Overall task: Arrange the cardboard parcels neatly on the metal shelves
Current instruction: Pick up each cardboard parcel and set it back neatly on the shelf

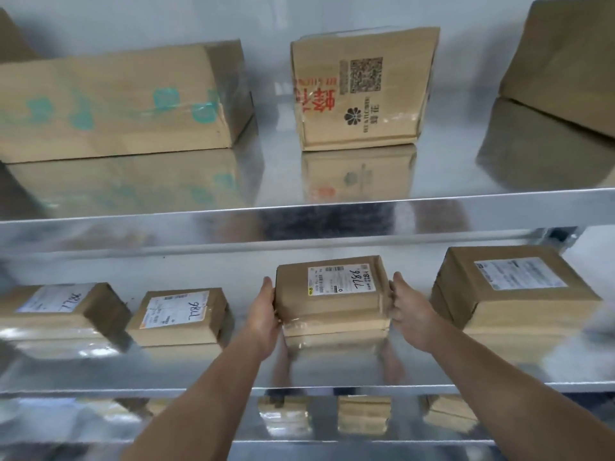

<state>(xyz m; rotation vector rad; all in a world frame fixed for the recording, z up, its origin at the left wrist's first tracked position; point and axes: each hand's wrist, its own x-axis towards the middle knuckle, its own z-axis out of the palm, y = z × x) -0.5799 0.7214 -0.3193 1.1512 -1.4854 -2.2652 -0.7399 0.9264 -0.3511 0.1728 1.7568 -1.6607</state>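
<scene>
I am squaring the small brown taped cardboard parcel (332, 296) on the shiny metal middle shelf (246, 367), my grip clamped on it, left hand (266, 314) and right hand (411, 311) pressing opposite sides, and next, I judge, it needs aligning with the row before release.
</scene>
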